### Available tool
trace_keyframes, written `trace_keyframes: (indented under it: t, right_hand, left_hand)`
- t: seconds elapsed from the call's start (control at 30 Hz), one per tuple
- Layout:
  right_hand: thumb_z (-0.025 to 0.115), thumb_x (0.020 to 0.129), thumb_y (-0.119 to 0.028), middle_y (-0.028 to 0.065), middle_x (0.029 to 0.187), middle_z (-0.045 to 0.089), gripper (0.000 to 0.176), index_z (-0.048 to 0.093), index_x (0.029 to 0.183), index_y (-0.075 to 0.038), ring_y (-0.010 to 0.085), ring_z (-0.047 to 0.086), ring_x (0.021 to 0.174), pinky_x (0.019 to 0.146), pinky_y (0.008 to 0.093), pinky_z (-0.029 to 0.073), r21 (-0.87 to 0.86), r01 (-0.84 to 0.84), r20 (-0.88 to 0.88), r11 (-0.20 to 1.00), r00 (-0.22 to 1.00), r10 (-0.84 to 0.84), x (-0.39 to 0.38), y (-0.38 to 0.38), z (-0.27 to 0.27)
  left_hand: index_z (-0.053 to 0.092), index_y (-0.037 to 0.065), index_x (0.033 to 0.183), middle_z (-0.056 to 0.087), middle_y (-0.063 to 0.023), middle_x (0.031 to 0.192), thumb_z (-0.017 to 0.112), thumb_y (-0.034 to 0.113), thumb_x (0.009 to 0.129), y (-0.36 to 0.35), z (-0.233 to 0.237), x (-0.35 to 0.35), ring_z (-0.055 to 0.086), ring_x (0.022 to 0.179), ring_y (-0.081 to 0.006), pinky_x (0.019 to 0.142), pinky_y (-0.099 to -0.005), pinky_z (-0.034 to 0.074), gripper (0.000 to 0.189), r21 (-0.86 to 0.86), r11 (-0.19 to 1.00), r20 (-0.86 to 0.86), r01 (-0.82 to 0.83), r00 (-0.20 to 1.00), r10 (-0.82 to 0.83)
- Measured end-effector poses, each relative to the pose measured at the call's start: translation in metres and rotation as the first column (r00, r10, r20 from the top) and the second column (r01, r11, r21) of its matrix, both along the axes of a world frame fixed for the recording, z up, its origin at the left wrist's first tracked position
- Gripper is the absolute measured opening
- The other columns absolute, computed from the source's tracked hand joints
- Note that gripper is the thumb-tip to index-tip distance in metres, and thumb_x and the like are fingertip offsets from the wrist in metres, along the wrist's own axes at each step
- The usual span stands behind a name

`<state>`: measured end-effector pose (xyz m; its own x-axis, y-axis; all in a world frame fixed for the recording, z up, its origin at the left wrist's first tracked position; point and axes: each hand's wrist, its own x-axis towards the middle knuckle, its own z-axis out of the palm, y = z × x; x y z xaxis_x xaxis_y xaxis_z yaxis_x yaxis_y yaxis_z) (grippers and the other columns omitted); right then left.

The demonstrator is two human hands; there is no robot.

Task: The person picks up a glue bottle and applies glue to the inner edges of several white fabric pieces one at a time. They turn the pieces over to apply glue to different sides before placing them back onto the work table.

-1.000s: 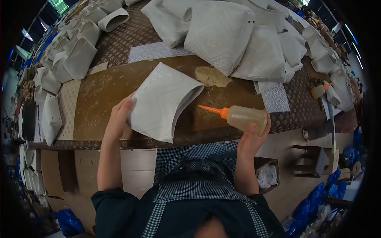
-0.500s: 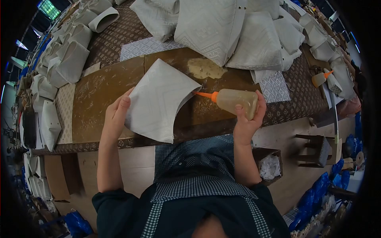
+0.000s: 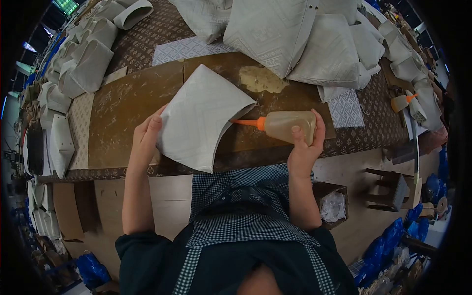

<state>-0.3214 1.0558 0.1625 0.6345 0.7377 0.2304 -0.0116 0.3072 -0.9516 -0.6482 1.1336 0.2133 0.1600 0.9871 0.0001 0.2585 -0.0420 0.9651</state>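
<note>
My left hand grips the left edge of a white patterned piece, thumb on top and the other fingers partly hidden beneath. The piece is folded or layered, with a curved opening on its right side. In my right hand is a translucent glue bottle with an orange nozzle, lying sideways and pointing left. The nozzle tip meets the curved edge of the piece. Under both lies a brown board on the table.
Several white pieces are piled at the back, and more stand along the left. A second glue bottle is at the right. A stool and a box with plastic stand on the floor.
The nozzle tip has moved left and slightly down along the curved edge, from near its upper corner. My left hand still holds the piece. The view has shifted slightly.
</note>
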Motion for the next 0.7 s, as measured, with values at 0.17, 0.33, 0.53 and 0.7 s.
trace_keyframes:
  t: [0.17, 0.33, 0.53, 0.7]
  right_hand:
    - [0.075, 0.082, -0.008, 0.0048, 0.120, 0.055, 0.057, 0.048, 0.132, -0.004, 0.0144, 0.053, 0.106, 0.094, 0.0275, 0.044, 0.005, -0.035, 0.007, 0.999, 0.999, 0.035, -0.004, 0.002, 0.000]
    - [0.075, 0.082, -0.009, 0.0049, 0.119, 0.055, 0.057, 0.048, 0.132, -0.004, 0.0140, 0.054, 0.105, 0.093, 0.0266, 0.045, -0.009, -0.095, -0.009, 0.995, 0.995, 0.095, -0.007, 0.000, 0.002]
    - [0.076, 0.082, -0.011, 0.0049, 0.119, 0.055, 0.057, 0.049, 0.132, -0.004, 0.0137, 0.054, 0.104, 0.092, 0.0263, 0.045, -0.016, -0.152, -0.036, 0.988, 0.988, 0.152, -0.011, -0.001, 0.002]
    - [0.077, 0.082, -0.012, 0.0054, 0.119, 0.055, 0.058, 0.049, 0.132, -0.004, 0.0136, 0.054, 0.104, 0.092, 0.0266, 0.045, -0.038, -0.208, -0.051, 0.977, 0.977, 0.206, -0.015, -0.005, 0.001]
  left_hand:
    - [0.056, -0.006, 0.128, 0.061, -0.0132, 0.123, 0.049, 0.042, 0.099, 0.000, -0.006, -0.003, 0.054, 0.114, -0.0185, 0.102, -0.0300, 0.037, 0.057, 0.002, 1.000, 0.014, 0.003, 1.000, -0.003]
    - [0.055, -0.007, 0.129, 0.060, -0.0134, 0.125, 0.049, 0.042, 0.099, 0.001, -0.013, -0.006, 0.053, 0.116, -0.0186, 0.103, -0.0302, 0.037, 0.057, -0.002, 1.000, 0.029, 0.006, 1.000, -0.006]
    - [0.055, -0.007, 0.129, 0.060, -0.0131, 0.126, 0.048, 0.042, 0.100, 0.002, -0.018, -0.009, 0.053, 0.117, -0.0186, 0.104, -0.0303, 0.036, 0.057, 0.006, 1.000, 0.028, 0.012, 1.000, -0.012]
    - [0.055, -0.007, 0.129, 0.060, -0.0134, 0.126, 0.047, 0.042, 0.100, 0.002, -0.020, -0.010, 0.052, 0.118, -0.0192, 0.104, -0.0306, 0.035, 0.058, 0.001, 1.000, 0.047, 0.024, 0.999, -0.024]
